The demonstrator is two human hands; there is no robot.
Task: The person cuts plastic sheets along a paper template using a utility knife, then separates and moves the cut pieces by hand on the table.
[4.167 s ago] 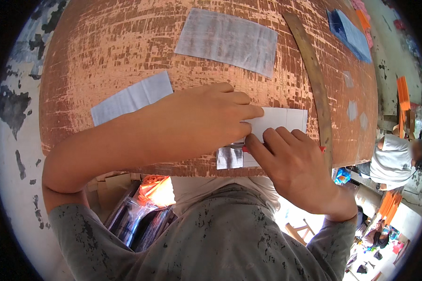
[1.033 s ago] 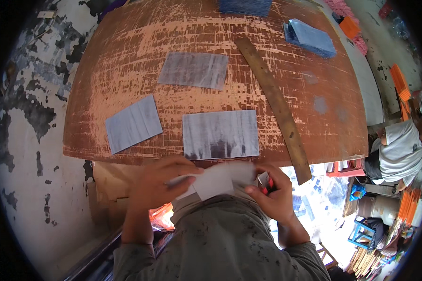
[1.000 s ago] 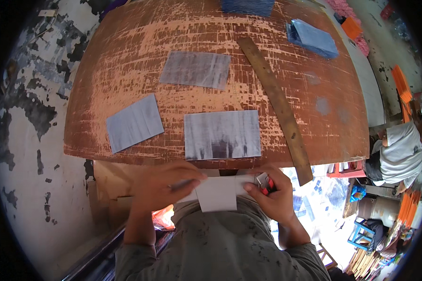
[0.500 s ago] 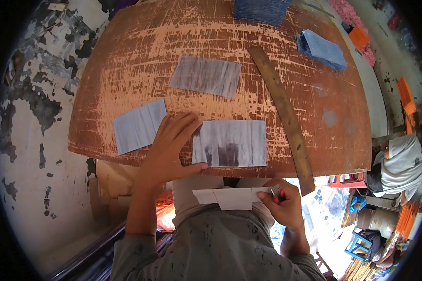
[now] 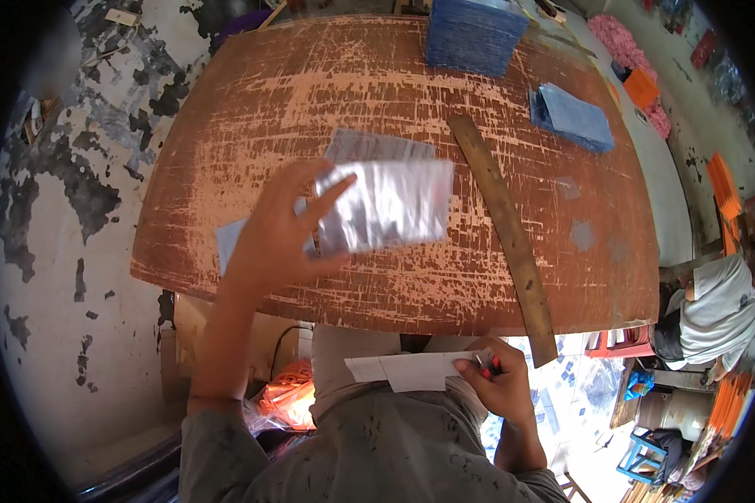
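That silvery sheet (image 5: 398,208) mid-frame could slip, left hand (image 5: 278,225) only pinching its edge (right hand (image 5: 503,386) grips white card (image 5: 415,375), red tool (image 5: 492,365)).

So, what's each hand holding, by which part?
Left hand: silvery sheet, by its left edge. Right hand: white card, right end; red tool, part unclear.

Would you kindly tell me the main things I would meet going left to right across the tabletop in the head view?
Left hand → shiny silver sheet → long brown strip → low blue stack.
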